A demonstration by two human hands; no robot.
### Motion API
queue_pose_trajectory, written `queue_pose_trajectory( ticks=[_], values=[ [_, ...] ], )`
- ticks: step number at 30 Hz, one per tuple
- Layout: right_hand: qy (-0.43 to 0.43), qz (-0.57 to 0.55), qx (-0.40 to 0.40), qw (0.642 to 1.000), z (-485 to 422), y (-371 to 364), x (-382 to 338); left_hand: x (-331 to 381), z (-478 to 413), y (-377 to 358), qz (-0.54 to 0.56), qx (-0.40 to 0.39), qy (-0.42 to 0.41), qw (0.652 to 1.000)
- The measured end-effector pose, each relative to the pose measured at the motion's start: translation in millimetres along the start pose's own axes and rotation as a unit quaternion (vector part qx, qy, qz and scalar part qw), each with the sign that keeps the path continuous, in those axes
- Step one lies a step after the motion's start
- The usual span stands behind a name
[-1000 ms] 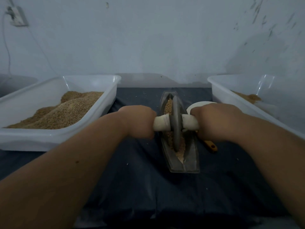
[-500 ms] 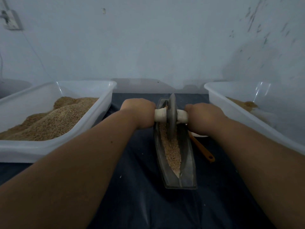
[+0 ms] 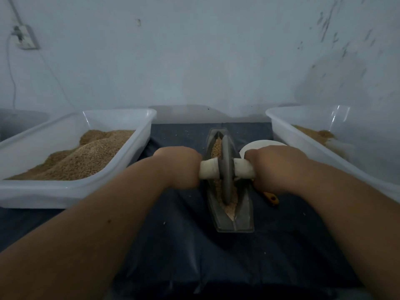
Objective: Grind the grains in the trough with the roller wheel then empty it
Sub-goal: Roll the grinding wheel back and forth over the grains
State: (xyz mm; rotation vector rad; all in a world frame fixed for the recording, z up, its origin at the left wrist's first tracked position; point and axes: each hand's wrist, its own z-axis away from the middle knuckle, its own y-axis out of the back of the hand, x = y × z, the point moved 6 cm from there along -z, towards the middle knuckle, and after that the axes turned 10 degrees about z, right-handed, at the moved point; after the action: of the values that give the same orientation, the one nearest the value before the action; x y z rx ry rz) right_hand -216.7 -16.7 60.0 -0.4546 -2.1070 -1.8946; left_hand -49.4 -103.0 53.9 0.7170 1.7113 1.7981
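Roller wheel (image 3: pixel 226 169) upright in the trough (image 3: pixel 244 221), mid-bench (image 3: pixel 173 256), rim resting in the grains (image 3: pixel 229 207). Left grip (image 3: pixel 179 165) and right grip (image 3: pixel 275 167) each clenched round one end of the white axle (image 3: pixel 208 169). Left tub (image 3: pixel 75 192) and right tub (image 3: pixel 287 126), both holding grain, stand toward the side edges. White bowl (image 3: pixel 259 144) just right of the trough.

trough (image 3: pixel 245 215): grey, narrow, boat-shaped; lies flat, one pointed end nearest the viewer.
roller wheel (image 3: pixel 226 169): grey disc, upright in the trough's groove, at about mid-length; white handles (image 3: pixel 243 167) crosswise above the trough's rims.
grains (image 3: pixel 217 148): tan, lining the trough's groove.
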Motion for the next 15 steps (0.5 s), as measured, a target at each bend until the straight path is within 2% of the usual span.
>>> queue_pose_trajectory(
  ticks=[3, 7, 11, 15],
  values=[
    [-0.005, 0.005, -0.006, 1.000, -3, -3, 0, 0, -2, -1, 0.007, -0.015, 0.001, 1.000],
    [-0.012, -0.039, -0.064, 0.997, -29, -15, 6, -6, -23, 2, -0.006, 0.020, 0.018, 1.000],
    [-0.028, -0.039, -0.017, 0.999, -57, -18, 16, -14, -52, 10, -0.014, 0.054, 0.037, 0.998],
    [-0.048, -0.037, -0.003, 0.998, -72, -22, 22, -20, -69, 15, -0.018, 0.072, 0.041, 0.996]
  ],
)
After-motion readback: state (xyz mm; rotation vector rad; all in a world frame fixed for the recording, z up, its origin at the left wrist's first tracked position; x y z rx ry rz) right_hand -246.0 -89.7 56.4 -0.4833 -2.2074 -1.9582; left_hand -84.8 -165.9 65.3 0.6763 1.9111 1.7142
